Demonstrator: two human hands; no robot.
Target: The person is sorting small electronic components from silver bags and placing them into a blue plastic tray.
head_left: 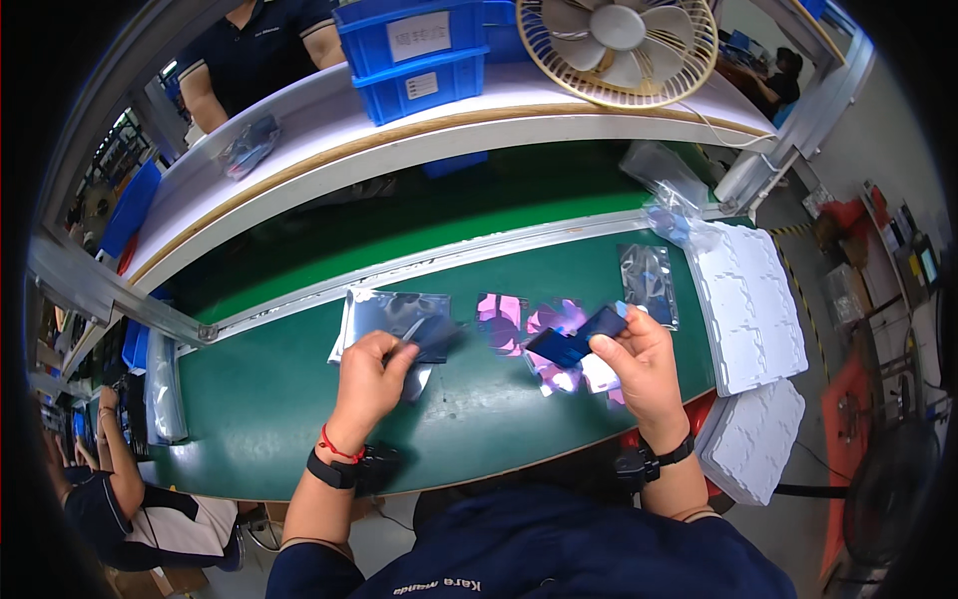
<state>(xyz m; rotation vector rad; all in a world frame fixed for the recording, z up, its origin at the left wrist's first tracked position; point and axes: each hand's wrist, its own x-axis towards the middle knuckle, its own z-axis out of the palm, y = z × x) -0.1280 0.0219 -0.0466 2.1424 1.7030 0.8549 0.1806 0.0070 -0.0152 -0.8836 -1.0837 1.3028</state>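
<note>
My left hand point(375, 379) is closed in a pinch on a thin dark film point(435, 339), smeared by motion. Beneath it lie silvery plastic bags point(369, 311). Between thumb and fingers my right hand point(644, 364) grips a dark glossy panel point(561, 347), which is tilted and shows blue reflections. Under and beside that panel, several shiny pink-purple pieces point(501, 317) are spread over the green table mat point(269, 399).
White moulded trays point(750, 309) are stacked at the right edge. A dark clear-fronted bag point(647, 280) lies near them. Beyond the metal rail, a raised shelf point(299, 150) carries blue bins point(419, 70) and a fan point(617, 30). Other people are at the far side and left.
</note>
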